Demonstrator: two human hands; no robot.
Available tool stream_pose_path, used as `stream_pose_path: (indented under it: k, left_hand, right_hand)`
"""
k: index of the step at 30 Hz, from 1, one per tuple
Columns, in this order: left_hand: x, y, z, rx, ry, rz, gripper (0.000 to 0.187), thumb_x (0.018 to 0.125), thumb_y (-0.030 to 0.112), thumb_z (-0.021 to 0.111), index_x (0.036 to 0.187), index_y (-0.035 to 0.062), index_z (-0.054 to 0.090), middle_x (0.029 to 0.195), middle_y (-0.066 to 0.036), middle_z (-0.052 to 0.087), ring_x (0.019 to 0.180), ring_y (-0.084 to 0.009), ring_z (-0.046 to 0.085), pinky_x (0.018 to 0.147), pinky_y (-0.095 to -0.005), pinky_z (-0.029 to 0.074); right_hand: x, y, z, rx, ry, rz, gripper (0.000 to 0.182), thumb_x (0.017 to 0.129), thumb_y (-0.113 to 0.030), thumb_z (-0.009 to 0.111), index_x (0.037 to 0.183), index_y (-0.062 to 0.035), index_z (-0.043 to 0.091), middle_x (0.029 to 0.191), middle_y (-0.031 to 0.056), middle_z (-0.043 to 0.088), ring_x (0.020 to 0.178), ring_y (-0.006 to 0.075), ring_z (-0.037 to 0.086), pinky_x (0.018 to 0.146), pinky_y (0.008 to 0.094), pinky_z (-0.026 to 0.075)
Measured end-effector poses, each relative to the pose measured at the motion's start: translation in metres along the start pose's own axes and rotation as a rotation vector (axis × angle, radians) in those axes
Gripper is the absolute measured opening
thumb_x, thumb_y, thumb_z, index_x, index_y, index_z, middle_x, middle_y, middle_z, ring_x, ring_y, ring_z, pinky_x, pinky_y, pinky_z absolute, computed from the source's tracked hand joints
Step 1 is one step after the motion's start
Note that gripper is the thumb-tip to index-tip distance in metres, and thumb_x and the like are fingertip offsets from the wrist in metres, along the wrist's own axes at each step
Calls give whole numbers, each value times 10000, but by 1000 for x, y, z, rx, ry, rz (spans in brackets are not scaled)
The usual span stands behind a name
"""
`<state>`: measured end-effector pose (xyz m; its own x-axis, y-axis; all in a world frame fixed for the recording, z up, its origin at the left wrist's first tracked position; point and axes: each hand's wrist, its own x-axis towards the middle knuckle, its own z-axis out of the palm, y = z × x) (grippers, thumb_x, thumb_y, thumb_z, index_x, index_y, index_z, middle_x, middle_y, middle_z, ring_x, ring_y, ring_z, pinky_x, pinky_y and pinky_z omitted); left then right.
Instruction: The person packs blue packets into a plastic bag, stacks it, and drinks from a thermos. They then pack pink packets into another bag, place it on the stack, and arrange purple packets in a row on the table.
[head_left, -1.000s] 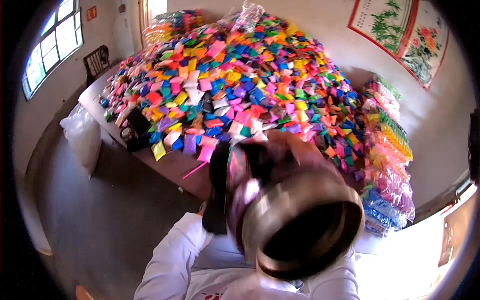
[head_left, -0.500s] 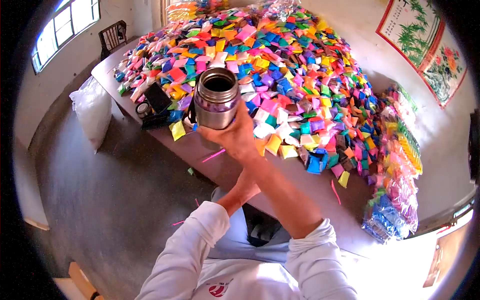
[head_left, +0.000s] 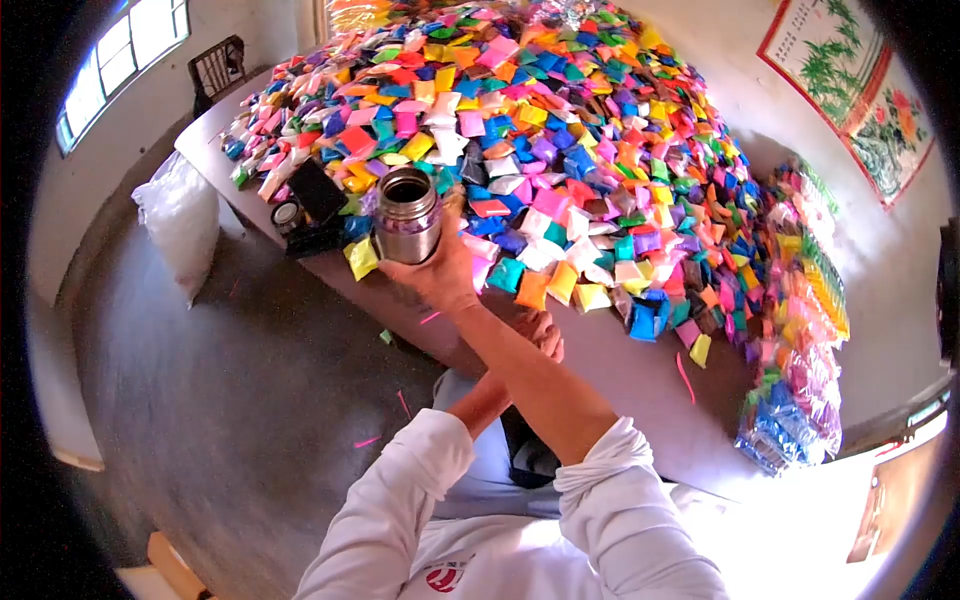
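Shining far to the left of the right hand [head_left: 440, 278], a window [head_left: 120, 55] lit the room. Well left of that hand too, a white sack [head_left: 180, 220] stood below the edge of the table [head_left: 625, 400], with a chair [head_left: 217, 70] farther off. Closer on the same side, a small round object [head_left: 287, 214] sat near a black slab [head_left: 317, 190], and a yellow packet [head_left: 360, 258] lay just left of the thumb.

The right hand was wrapped around the lower body of a steel flask [head_left: 405, 232], thumb to the left and fingers around the right side. The flask was upright, its mouth uncovered; whether its base touched the table could not be told.

To the right of that hand and nearer the body, the left hand [head_left: 541, 335] emerged from beneath the crossing right forearm, its fingers bent and close together. Partly hidden, it gave no clear sign of whether it held anything.

A heap of colored packets [head_left: 560, 150] spread beyond both hands. Right of the left hand lay a pink strip [head_left: 685, 378], then clear bags [head_left: 790, 350]; farthest right, posters [head_left: 850, 90] hung on the wall.
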<state>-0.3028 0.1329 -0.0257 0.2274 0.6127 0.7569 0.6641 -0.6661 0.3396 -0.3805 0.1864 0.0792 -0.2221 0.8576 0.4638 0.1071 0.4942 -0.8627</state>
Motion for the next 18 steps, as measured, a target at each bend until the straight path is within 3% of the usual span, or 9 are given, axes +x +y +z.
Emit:
stream_pose_path:
  k: [5, 6, 7, 11, 13, 14, 15, 16, 18]
  left_hand:
    - [-4, -4, 10, -151, -62, -35, 155, 774, 113, 628, 772, 19, 504, 914, -141, 510, 853, -321, 517, 724, -415, 436]
    - [-2, -4, 6, -125, -64, -27, 160, 771, 113, 631, 757, 16, 504, 909, -141, 513, 850, -324, 517, 730, -422, 434]
    - [3, -3, 0, -96, -63, -18, 165, 767, 114, 633, 742, 14, 504, 904, -141, 515, 847, -327, 517, 735, -429, 431]
    - [5, 0, -3, 74, -121, -31, 132, 753, 143, 646, 730, 51, 555, 898, -99, 545, 887, -280, 536, 796, -414, 440]
    - [1, 5, -4, -29, -215, -176, 131, 772, 157, 644, 741, 52, 572, 915, -100, 543, 912, -281, 529, 807, -412, 440]
    - [12, 10, -18, 54, -143, -52, 135, 779, 163, 646, 750, 49, 579, 921, -101, 543, 920, -283, 527, 812, -413, 441]
    - [18, 12, -24, 136, -70, 73, 141, 786, 169, 647, 759, 45, 587, 928, -103, 542, 929, -285, 524, 817, -413, 441]
    - [17, 10, -18, 71, -223, -43, 152, 787, 174, 652, 767, 36, 592, 931, -108, 545, 929, -293, 525, 828, -418, 440]
    - [18, 11, -18, 43, -243, -56, 162, 786, 156, 656, 757, 21, 572, 946, -123, 541, 933, -308, 520, 833, -428, 436]
  right_hand:
    - [0, -2, -3, 38, -20, -71, 886, 555, -293, 877, 1251, -82, 371, 1154, 182, 563, 1081, 341, 569, 912, 417, 464]
    - [-2, -9, -14, -43, -79, -19, 959, 561, -298, 872, 1311, -72, 319, 1183, 212, 524, 1100, 366, 544, 923, 426, 448]
    - [-8, 10, -11, -225, 67, -145, 962, 602, -292, 849, 1353, -59, 294, 1176, 219, 523, 1086, 363, 545, 924, 411, 443]
    - [-36, -35, -74, 3, 227, -90, 441, 823, -124, 639, 1210, 22, 484, 1088, 198, 584, 1041, 293, 568, 906, 364, 441]
    - [-68, -83, -116, 71, 380, 34, 282, 876, -46, 537, 1146, 35, 529, 1048, 169, 596, 995, 241, 580, 870, 332, 451]
    - [-86, -102, -145, -90, 415, -164, 268, 882, -16, 506, 1144, 37, 521, 1026, 149, 592, 949, 216, 583, 842, 313, 460]
    - [-108, -121, -160, -84, 594, -163, 236, 872, 11, 490, 1103, 42, 528, 975, 123, 582, 926, 193, 571, 827, 312, 465]
    - [-128, -142, -172, 37, 814, -114, 231, 868, -3, 516, 1094, 39, 533, 992, 125, 577, 920, 188, 568, 837, 315, 462]
    - [-179, -165, -208, 285, 830, -285, 232, 872, -36, 522, 1095, 24, 547, 956, 118, 584, 879, 177, 568, 804, 299, 457]
